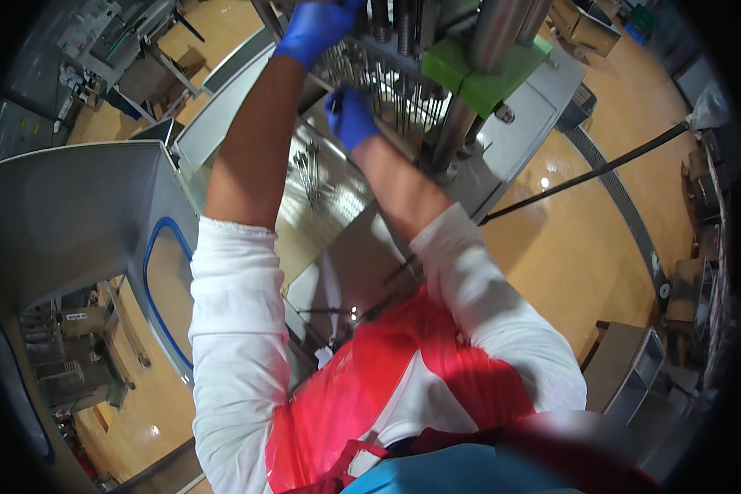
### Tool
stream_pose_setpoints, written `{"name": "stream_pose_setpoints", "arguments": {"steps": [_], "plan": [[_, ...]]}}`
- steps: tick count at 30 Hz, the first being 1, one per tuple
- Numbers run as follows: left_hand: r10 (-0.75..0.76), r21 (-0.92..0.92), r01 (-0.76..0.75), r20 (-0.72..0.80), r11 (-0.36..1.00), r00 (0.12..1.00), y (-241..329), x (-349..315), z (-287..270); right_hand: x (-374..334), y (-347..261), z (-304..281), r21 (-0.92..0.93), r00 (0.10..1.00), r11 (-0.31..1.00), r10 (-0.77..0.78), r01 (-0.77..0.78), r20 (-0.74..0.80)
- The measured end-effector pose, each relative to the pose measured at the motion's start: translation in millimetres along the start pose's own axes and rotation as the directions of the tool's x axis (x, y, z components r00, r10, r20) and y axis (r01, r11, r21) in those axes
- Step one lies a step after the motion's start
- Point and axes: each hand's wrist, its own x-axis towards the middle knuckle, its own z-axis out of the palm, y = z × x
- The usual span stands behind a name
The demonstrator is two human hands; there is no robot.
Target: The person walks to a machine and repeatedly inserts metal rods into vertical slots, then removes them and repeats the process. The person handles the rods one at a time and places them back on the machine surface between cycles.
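Note:
Both my hands wear blue gloves and reach forward into a metal machine with rows of thin upright needles [407, 107] and coiled springs [404, 25] above them. My left hand [314, 34] is up against the machine's upper part at the top edge of the view; its fingers are mostly hidden. Lower and to the right, my right hand [351, 119] is closed beside the needles, its fingers curled around something small that I cannot make out. Several loose thin metal needles [309, 174] lie in a pile on the machine's shiny metal bed [305, 239], below my hands.
A green block [486, 74] surrounds thick steel columns [499, 33] right of the needles. On the left stands a large metal guard [74, 214] with a blue-edged opening. A dark pole [589, 174] slants out to the right over the yellow floor [543, 222] and a drain grate [622, 193].

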Motion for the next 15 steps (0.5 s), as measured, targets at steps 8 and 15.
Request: {"name": "stream_pose_setpoints", "arguments": {"steps": [8, 15], "plan": [[-0.267, -0.002, 0.267, -0.05, 0.964, 0.962, 18, -29, -15, -105, 4, 0, -0.401, 0.902, 0.809, 0.405, -0.429, -0.149], [-0.543, 0.024, 0.576, 0.369, 0.817, 0.754, -85, -174, -21, -240, -127, -59, -0.831, 0.846, -0.223, 0.307, 0.509, 0.436]]}}
